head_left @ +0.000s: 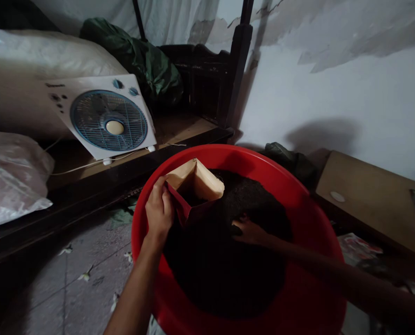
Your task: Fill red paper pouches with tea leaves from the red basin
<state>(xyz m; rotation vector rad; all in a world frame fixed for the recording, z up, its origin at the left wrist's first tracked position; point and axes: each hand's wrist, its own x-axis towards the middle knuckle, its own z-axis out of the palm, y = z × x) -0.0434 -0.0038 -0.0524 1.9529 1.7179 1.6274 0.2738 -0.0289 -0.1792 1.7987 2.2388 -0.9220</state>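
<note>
My left hand (159, 204) is closed on the left edge of a paper bag (207, 179), red outside and tan inside. Its mouth is open and tilted up towards me, with dark stuff visible inside. The bag's lower part is over or in a heap of dark, loose, fine material (228, 274) that fills much of a big red plastic basin (319, 232). My right hand (249, 231) reaches in from the right, fingers curled into the heap. Shadow and the material hide part of those fingers. What exactly the dark material is, I cannot tell.
A white box fan (110, 121) leans on a dark wooden bed frame (207, 135) at the upper left, its cord trailing. Plastic-wrapped bundles (12, 172) and a green bag (134, 60) lie around it. A tan board (368, 200) stands right of the basin. Flowers litter the tiled floor (50, 288).
</note>
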